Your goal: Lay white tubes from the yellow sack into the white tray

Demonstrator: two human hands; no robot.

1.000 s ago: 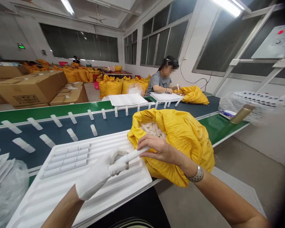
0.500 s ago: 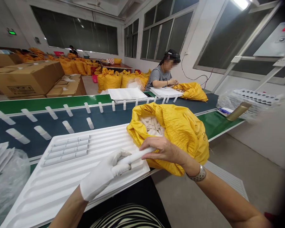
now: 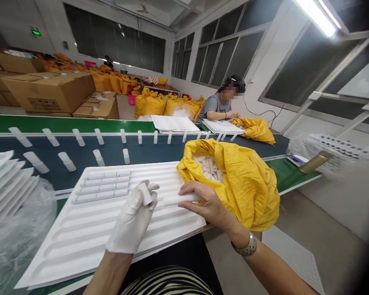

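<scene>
My gloved left hand (image 3: 135, 217) is closed on a short white tube (image 3: 146, 194) above the ridged white tray (image 3: 80, 233). Between the fingertips of my bare right hand (image 3: 206, 203) is a longer white tube (image 3: 178, 199), held roughly level over the tray's right part. The two pieces are apart. Several printed white tubes (image 3: 104, 187) lie side by side in the tray's upper left grooves. Right behind my right hand stands an open yellow sack (image 3: 242, 180) with many short white pieces (image 3: 209, 167) inside.
White tubes (image 3: 99, 136) stand in rows on the dark conveyor belt (image 3: 83, 153) beyond the tray. Stacked trays (image 3: 9, 184) and clear plastic lie at the left. Across the belt, a person (image 3: 218, 104) works beside other trays and a yellow sack (image 3: 255, 129).
My hands have moved apart, and the short tube in my left hand is now separate from the long one in my right. The view has shifted a little.
</scene>
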